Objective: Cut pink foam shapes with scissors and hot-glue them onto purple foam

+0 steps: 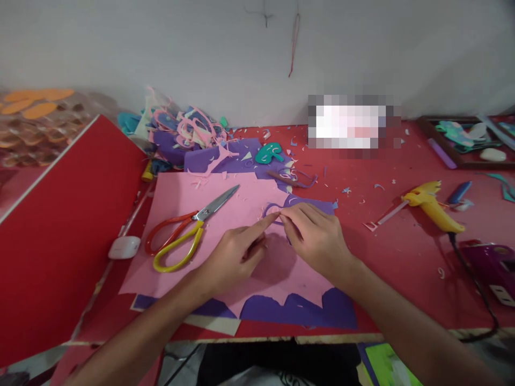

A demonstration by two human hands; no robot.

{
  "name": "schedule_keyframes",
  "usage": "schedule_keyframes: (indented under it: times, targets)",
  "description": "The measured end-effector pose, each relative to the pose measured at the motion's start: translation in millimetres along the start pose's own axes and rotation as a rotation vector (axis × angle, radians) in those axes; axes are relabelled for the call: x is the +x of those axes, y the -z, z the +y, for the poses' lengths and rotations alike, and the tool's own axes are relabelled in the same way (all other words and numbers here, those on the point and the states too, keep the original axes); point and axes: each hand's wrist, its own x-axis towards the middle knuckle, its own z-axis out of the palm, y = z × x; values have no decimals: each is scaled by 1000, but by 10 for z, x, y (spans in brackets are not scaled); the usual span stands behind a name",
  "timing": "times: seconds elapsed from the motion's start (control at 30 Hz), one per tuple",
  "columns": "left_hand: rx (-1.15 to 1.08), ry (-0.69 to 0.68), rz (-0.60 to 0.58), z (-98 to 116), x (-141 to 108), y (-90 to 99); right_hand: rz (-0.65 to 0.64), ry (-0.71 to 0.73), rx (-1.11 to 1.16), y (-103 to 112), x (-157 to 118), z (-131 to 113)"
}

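A small purple foam cutout (266,210) with a pink shape on it lies over a pink foam sheet (169,193). My left hand (245,246) reaches the pink shape with its index finger stretched out, the other fingers curled below. My right hand (316,236) has its fingertips pinched together at that same spot, meeting the left fingertip; what they pinch is hidden. To the left, scissors (197,228) with one red and one yellow handle rest partly spread on the pink sheet. Purple foam sheets (298,313) show beneath the pink one.
Foam scraps (189,128) pile up at the back left beside a teal cutout (269,154). A yellow glue gun (432,206) with a black cord lies right. A red board (72,230) and a white case (124,247) stand left. A dark tray (454,158) sits back right.
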Motion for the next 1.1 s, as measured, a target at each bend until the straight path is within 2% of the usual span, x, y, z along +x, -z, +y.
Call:
schedule_keyframes:
  times: [0.1,0.23,0.4,0.53,0.63,0.73,0.87,1.0,1.1]
  targets:
    - [72,-53,15,-41,3,-20,-24,55,-56,-11,3,-2]
    - [146,-89,33,-82,2,-49,19,44,19,-21,26,9]
    - [135,-27,122,-72,97,-16,110,-158,148,12,85,195]
    - [81,46,249,-59,362,16,94,-241,163,42,118,495]
    - [18,83,338,-118,573,2,-8,-165,129,66,132,677]
    - [28,53,391,-227,664,-33,-210,-21,133,98,144,767]
    - [135,5,281,-339,610,-71,-420,82,151,116,151,789]
    - [228,-66,134,-365,554,-94,-446,53,201,90,143,785]
    - [289,-99,80,-364,549,-107,-447,29,253,75,138,777]
